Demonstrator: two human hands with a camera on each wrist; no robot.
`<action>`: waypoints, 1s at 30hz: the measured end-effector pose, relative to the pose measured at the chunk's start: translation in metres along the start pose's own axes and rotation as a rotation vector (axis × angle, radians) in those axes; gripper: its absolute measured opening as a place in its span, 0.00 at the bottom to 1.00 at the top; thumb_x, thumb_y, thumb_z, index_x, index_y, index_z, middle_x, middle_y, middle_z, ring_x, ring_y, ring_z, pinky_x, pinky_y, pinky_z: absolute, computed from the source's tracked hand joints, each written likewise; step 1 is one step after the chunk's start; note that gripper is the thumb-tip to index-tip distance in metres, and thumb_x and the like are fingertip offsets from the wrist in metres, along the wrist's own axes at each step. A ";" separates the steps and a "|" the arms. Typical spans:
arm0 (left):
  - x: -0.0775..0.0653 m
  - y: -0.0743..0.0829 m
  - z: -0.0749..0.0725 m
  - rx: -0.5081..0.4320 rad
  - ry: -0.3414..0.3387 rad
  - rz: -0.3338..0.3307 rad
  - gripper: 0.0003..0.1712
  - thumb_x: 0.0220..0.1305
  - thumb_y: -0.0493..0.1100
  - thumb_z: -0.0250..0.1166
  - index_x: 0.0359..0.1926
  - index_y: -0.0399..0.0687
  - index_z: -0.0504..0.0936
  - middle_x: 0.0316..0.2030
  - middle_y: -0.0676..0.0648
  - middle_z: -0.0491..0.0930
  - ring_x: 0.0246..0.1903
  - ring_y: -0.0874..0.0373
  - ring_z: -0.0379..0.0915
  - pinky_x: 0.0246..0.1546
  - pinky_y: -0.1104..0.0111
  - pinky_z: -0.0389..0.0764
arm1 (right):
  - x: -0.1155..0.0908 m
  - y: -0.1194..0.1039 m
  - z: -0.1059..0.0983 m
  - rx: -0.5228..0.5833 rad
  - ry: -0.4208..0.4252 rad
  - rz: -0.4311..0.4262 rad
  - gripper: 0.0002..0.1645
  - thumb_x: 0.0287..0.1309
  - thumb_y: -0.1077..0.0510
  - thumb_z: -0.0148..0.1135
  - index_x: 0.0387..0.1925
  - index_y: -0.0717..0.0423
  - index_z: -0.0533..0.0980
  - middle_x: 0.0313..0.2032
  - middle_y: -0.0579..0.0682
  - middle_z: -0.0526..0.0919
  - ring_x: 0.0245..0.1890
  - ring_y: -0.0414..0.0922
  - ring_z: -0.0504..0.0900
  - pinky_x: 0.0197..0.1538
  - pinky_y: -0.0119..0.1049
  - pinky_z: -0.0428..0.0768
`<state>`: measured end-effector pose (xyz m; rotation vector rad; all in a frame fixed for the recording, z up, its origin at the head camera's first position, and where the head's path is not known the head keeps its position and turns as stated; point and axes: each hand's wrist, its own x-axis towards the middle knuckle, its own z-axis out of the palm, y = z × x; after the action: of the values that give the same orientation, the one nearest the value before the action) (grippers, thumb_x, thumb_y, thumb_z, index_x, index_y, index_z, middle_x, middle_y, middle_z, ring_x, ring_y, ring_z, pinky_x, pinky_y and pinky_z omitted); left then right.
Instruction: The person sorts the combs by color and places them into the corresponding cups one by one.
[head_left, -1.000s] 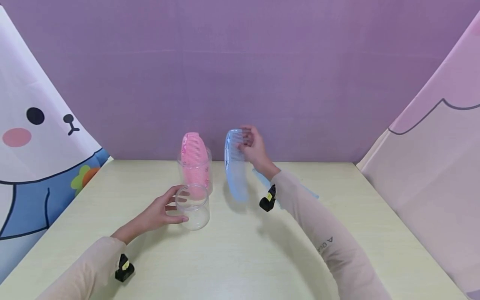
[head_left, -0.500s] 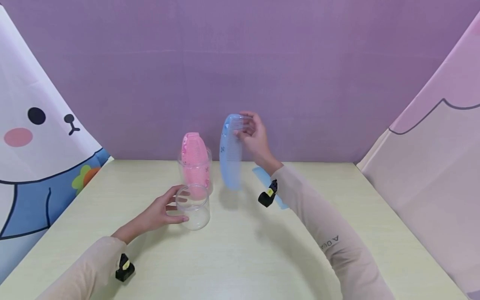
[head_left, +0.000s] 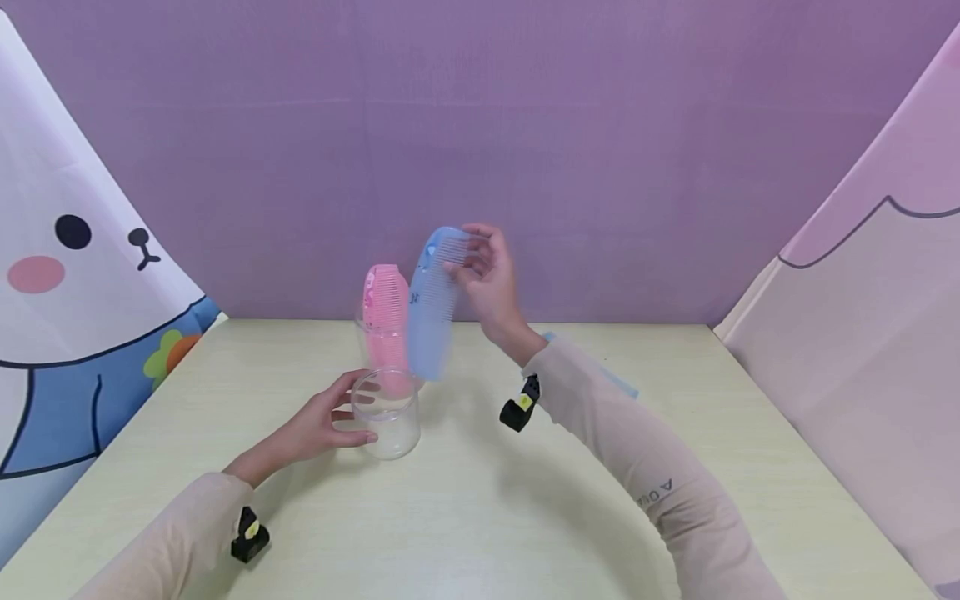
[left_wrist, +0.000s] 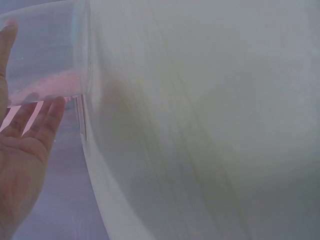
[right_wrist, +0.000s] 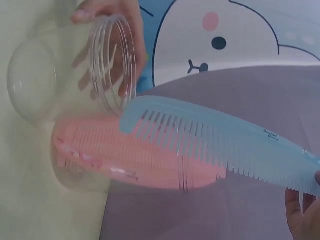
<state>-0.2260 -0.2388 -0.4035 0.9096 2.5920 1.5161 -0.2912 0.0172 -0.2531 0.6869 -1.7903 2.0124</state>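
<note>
The right hand [head_left: 487, 279] pinches the tilted blue comb [head_left: 430, 317] by its upper end, above the table; the left hand [head_left: 318, 427] grips the near clear jar [head_left: 399, 437]. Good handling likely means steadying that jar, straightening the comb and avoiding the far jar [head_left: 363, 348].

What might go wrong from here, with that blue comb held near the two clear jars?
The blue comb's free end appears close to the front jar's rim; it might catch there, and a poor hold by the left hand could let the jar tip.

The right hand holds only the upper end, so the comb could swing or slip.

The right sleeve extends over another blue comb on the table, and might brush it.
</note>
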 end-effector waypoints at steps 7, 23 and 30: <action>0.000 0.000 0.000 -0.009 -0.003 0.023 0.47 0.46 0.41 0.72 0.64 0.42 0.56 0.57 0.33 0.66 0.54 0.34 0.67 0.48 0.57 0.78 | -0.013 -0.002 0.018 0.027 -0.008 -0.043 0.29 0.47 0.79 0.58 0.52 0.67 0.63 0.44 0.62 0.73 0.38 0.45 0.75 0.43 0.31 0.78; 0.001 -0.001 0.000 0.006 0.005 0.005 0.46 0.46 0.41 0.72 0.64 0.47 0.57 0.56 0.36 0.67 0.53 0.37 0.69 0.46 0.57 0.80 | -0.048 -0.009 0.040 -0.073 -0.152 -0.007 0.26 0.53 0.76 0.54 0.53 0.68 0.60 0.46 0.66 0.71 0.43 0.58 0.75 0.43 0.32 0.80; 0.001 0.000 0.000 0.014 0.003 -0.005 0.46 0.47 0.42 0.72 0.64 0.47 0.56 0.57 0.37 0.67 0.53 0.38 0.69 0.46 0.58 0.80 | -0.057 0.000 0.042 -0.106 -0.186 0.047 0.26 0.54 0.75 0.54 0.54 0.66 0.60 0.47 0.66 0.71 0.44 0.60 0.75 0.44 0.36 0.81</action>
<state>-0.2264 -0.2384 -0.4030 0.9015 2.6081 1.5006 -0.2397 -0.0219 -0.2829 0.8292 -2.0202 1.9208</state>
